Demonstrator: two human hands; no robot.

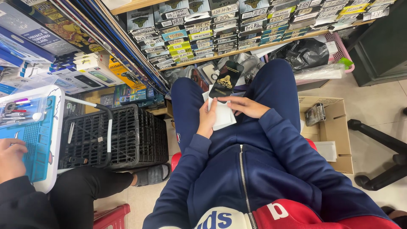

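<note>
A co-worker's hand rests on a blue mat beside a black crate. On the lap, the left hand grips white packets, fingers curled around their edge; the right hand presses flat on them, apparently pinching a black screen-protector sleeve. A cardboard box sits rightmost.

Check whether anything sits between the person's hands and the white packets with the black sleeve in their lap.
Nothing visible does. The left hand already grips the white packets from the side, and the right hand lies across their top, just below the black sleeve.
</note>
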